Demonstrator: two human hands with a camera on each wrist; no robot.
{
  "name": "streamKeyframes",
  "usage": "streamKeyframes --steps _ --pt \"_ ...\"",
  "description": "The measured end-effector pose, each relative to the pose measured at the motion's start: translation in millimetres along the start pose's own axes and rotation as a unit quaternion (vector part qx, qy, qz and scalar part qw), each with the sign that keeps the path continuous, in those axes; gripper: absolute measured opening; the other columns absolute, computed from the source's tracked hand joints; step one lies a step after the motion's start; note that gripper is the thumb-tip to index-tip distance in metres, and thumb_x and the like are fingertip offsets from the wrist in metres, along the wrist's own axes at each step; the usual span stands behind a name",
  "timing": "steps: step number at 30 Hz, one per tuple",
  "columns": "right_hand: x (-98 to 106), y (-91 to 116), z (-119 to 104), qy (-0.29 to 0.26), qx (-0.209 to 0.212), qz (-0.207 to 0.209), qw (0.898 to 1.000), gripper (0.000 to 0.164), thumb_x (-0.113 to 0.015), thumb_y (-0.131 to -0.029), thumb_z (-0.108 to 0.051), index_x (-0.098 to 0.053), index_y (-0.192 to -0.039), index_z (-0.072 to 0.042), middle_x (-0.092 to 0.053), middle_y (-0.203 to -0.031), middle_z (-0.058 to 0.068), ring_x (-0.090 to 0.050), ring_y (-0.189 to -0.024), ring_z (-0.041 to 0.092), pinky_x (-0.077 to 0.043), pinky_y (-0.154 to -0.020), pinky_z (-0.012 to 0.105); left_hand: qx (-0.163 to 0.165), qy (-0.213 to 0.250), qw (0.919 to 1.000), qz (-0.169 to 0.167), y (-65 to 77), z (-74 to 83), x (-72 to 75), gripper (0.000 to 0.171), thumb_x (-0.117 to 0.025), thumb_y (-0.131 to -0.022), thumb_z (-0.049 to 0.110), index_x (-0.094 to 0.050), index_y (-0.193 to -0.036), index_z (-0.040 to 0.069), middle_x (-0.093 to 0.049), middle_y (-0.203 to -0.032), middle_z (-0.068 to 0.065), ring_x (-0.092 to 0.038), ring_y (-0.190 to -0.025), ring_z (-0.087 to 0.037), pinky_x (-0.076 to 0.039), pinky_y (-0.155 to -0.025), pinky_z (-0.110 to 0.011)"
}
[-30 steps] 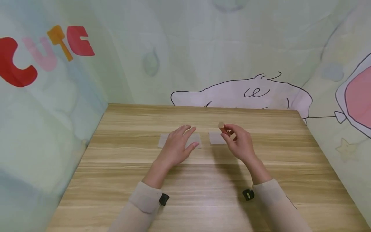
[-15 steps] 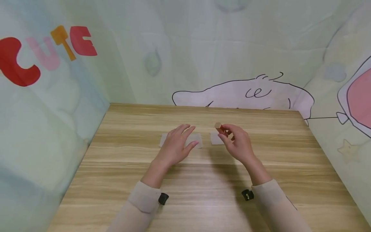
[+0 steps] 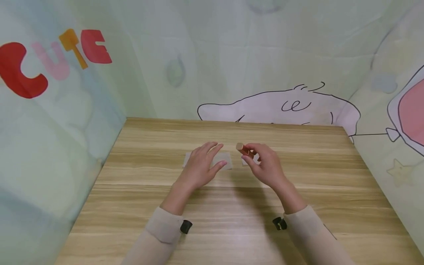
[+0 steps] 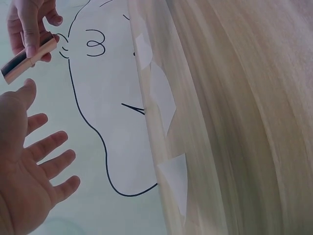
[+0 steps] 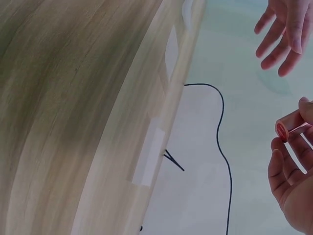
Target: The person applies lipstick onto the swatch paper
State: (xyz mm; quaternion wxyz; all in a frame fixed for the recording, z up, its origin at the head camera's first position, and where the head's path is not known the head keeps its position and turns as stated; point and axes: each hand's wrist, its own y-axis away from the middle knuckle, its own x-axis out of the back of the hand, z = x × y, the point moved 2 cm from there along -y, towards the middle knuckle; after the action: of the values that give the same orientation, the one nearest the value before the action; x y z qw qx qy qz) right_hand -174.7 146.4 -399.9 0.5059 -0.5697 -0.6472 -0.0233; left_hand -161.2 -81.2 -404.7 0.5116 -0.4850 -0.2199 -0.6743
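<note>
My right hand (image 3: 267, 168) pinches a shiny copper-coloured lipstick tube (image 3: 244, 149) between thumb and fingers, held up above the table and tilted to the left. In the right wrist view the tube's (image 5: 292, 122) round end shows a red label. In the left wrist view the tube (image 4: 30, 59) lies close to my left thumb. My left hand (image 3: 200, 168) hovers with fingers spread and nothing in it. Beneath it is a thin white paper sheet (image 3: 226, 157), partly covered by the hand. Another white sheet (image 5: 149, 152) lies under my right hand.
The wood-grain table (image 3: 225, 213) stands against a printed cloth backdrop (image 3: 149, 73) at the back and both sides. Three white paper pieces show on the tabletop in the left wrist view, the nearest piece (image 4: 177, 182) with a raised corner. Black bands sit at both sleeve cuffs.
My right hand has moved left with the lipstick tube, which now tilts further to the left and covers more of the right sheet. My left hand has stayed nearly still.
</note>
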Motion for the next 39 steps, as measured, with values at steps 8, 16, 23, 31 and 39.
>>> streamKeyframes --steps 8,16,23,31,39 --pt "-3 -7 -12 0.018 0.024 -0.031 0.999 0.027 -0.079 -0.089 -0.015 -0.070 -0.113 -0.006 -0.072 -0.101 0.004 -0.062 -0.087 0.019 -0.051 -0.067 0.032 -0.004 -0.005 1.0000 0.003 -0.6 -0.9 9.1 0.061 -0.058 -0.102 0.044 -0.046 -0.152 0.012 -0.046 -0.153 -0.011 -0.041 -0.142 -0.031 -0.031 -0.116 -0.055" --pt "-7 -12 -19 0.023 0.059 -0.033 0.997 0.026 -0.081 -0.088 -0.014 -0.070 -0.111 -0.009 -0.072 -0.099 0.001 -0.059 -0.083 0.019 -0.046 -0.065 0.032 -0.004 0.001 1.0000 0.002 3.1 -3.0 11.8 0.063 -0.063 -0.099 0.044 -0.047 -0.151 0.012 -0.047 -0.152 -0.011 -0.042 -0.141 -0.031 -0.030 -0.116 -0.055" --pt "-9 -15 -23 0.031 0.071 -0.034 0.996 0.026 -0.081 -0.087 -0.016 -0.072 -0.111 -0.010 -0.073 -0.099 0.000 -0.059 -0.084 0.017 -0.051 -0.070 0.035 -0.007 0.007 0.9999 0.005 5.7 -4.2 13.1 0.063 -0.064 -0.099 0.044 -0.048 -0.150 0.011 -0.048 -0.152 -0.011 -0.044 -0.140 -0.032 -0.031 -0.116 -0.056" --pt "-12 -16 -28 0.055 0.076 -0.054 0.994 0.025 -0.081 -0.088 -0.018 -0.073 -0.110 -0.010 -0.074 -0.099 0.001 -0.060 -0.086 0.019 -0.052 -0.070 0.036 -0.017 0.020 0.9996 0.012 7.7 -4.7 14.1 0.065 -0.071 -0.095 0.043 -0.050 -0.148 0.012 -0.053 -0.146 -0.009 -0.048 -0.136 -0.030 -0.033 -0.115 -0.054" --pt "-16 -16 -32 0.061 0.096 -0.065 0.991 0.026 -0.082 -0.087 -0.016 -0.074 -0.111 -0.009 -0.074 -0.103 0.003 -0.061 -0.090 0.022 -0.054 -0.073 0.038 -0.022 0.025 0.9994 0.010 10.1 -5.4 15.1 0.065 -0.072 -0.093 0.043 -0.053 -0.147 0.012 -0.057 -0.143 -0.007 -0.052 -0.133 -0.029 -0.035 -0.113 -0.054"
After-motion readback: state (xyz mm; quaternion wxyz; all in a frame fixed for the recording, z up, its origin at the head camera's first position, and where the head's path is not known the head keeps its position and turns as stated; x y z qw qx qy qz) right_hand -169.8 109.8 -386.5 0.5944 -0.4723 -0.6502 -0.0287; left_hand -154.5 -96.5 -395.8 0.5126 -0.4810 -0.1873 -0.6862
